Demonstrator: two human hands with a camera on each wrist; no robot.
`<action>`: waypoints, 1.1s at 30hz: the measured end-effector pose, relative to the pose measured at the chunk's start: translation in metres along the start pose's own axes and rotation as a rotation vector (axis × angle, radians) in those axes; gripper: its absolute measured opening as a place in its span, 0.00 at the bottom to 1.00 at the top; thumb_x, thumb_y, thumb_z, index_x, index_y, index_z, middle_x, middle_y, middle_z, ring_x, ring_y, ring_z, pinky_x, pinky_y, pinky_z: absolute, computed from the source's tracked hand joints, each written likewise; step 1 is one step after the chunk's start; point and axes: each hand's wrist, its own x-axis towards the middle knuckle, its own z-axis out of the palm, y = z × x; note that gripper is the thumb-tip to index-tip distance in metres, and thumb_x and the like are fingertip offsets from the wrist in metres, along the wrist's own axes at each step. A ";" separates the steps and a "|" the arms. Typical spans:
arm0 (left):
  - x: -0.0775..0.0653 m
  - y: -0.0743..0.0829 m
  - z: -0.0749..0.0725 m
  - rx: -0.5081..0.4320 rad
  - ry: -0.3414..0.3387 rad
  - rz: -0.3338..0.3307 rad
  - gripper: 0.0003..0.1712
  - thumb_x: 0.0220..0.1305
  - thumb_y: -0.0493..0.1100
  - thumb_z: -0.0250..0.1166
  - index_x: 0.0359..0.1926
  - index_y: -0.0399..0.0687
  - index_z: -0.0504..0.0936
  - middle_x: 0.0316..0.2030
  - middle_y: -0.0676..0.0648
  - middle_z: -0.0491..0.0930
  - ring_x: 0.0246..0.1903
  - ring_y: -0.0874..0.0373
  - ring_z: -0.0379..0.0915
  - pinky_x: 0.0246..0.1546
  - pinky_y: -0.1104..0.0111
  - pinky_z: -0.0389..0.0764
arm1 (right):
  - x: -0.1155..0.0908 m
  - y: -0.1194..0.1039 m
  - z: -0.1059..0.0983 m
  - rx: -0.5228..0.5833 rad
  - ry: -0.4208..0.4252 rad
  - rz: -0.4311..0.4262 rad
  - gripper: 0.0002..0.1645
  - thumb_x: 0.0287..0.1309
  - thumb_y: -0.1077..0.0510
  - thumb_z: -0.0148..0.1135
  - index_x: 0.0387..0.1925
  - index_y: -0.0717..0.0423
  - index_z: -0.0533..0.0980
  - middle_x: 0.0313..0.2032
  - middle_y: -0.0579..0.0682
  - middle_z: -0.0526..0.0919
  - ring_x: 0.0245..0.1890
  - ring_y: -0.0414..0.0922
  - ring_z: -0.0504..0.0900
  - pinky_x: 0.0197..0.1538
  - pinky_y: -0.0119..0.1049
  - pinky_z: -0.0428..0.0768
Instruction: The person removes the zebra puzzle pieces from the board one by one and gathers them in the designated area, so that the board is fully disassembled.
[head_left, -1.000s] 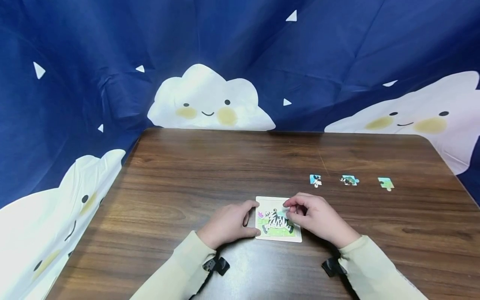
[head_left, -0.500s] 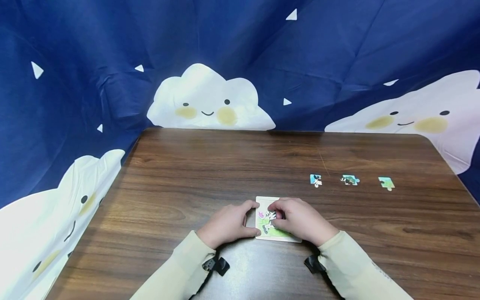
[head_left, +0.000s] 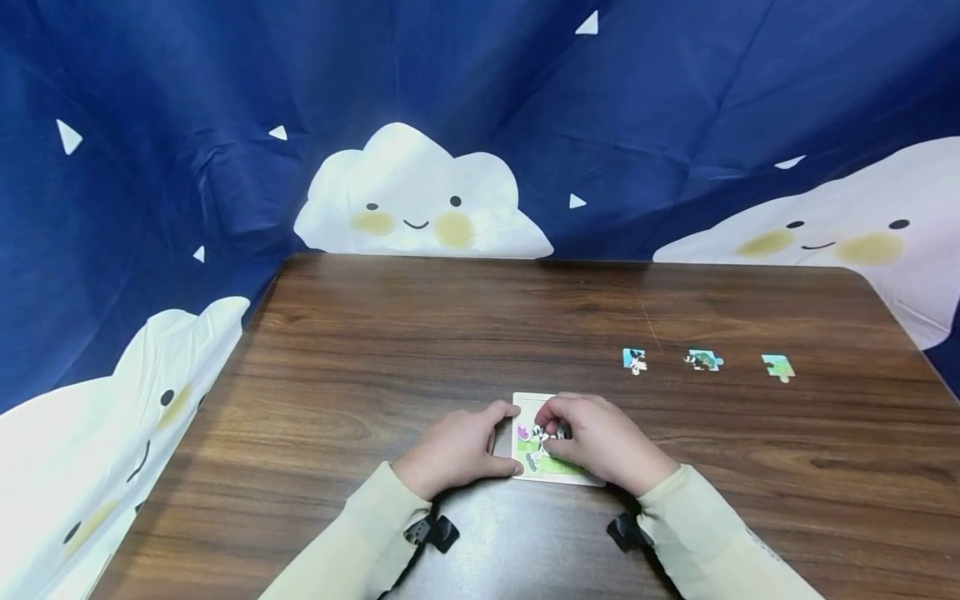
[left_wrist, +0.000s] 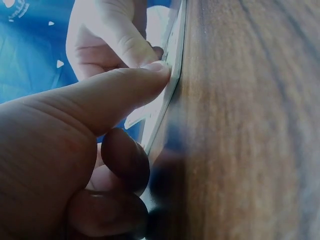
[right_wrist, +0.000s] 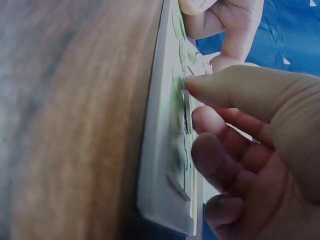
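Note:
A small square jigsaw board (head_left: 527, 404) with a pale rim and a zebra picture lies on the brown table. My left hand (head_left: 453, 447) holds its left edge, thumb near the lower corner and index finger near the upper one. My right hand (head_left: 603, 442) is over the board's right part and hides much of it. Between its thumb and index finger it pinches a puzzle piece (head_left: 540, 432) with black-and-white print, over the zebra's front. In the right wrist view the thumb tip is right at the piece edges on the board, the other fingers loosely bent.
Three loose puzzle pieces lie in a row beyond the right hand: a blue one with black and white (head_left: 634, 360), a teal one (head_left: 703, 360) and a green one (head_left: 778, 367). A blue cloud-print curtain (head_left: 480, 75) hangs behind the table (head_left: 375, 333).
My right hand has moved left across the board, from its right edge to over the zebra's front, and now pinches a piece there. The left hand stays at the board's edge.

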 end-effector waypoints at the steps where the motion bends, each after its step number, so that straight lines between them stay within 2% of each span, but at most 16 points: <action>1: 0.000 0.000 0.000 0.000 0.001 0.001 0.43 0.51 0.61 0.76 0.66 0.55 0.73 0.20 0.58 0.69 0.19 0.63 0.64 0.22 0.68 0.67 | 0.000 0.000 0.000 -0.003 0.002 0.000 0.10 0.46 0.62 0.70 0.32 0.46 0.81 0.27 0.34 0.76 0.26 0.33 0.72 0.33 0.33 0.71; 16: 0.000 0.001 0.002 -0.005 0.013 -0.012 0.41 0.52 0.61 0.75 0.65 0.56 0.73 0.20 0.59 0.69 0.19 0.63 0.65 0.23 0.67 0.68 | -0.002 -0.003 0.001 -0.096 0.065 -0.002 0.08 0.48 0.60 0.68 0.32 0.46 0.83 0.26 0.32 0.77 0.24 0.32 0.72 0.31 0.34 0.73; 26: 0.002 0.007 -0.001 -0.013 0.003 -0.052 0.41 0.51 0.59 0.75 0.66 0.57 0.73 0.20 0.57 0.70 0.22 0.59 0.68 0.26 0.65 0.70 | -0.002 -0.005 0.000 -0.138 0.181 -0.111 0.10 0.47 0.61 0.69 0.35 0.49 0.84 0.28 0.34 0.77 0.25 0.33 0.73 0.30 0.35 0.74; 33: 0.000 0.007 0.000 -0.021 -0.004 -0.064 0.41 0.51 0.59 0.75 0.65 0.57 0.73 0.20 0.57 0.70 0.21 0.61 0.67 0.24 0.66 0.69 | -0.004 0.004 -0.002 -0.080 0.213 -0.127 0.09 0.48 0.61 0.70 0.36 0.51 0.85 0.28 0.34 0.77 0.25 0.33 0.73 0.32 0.33 0.74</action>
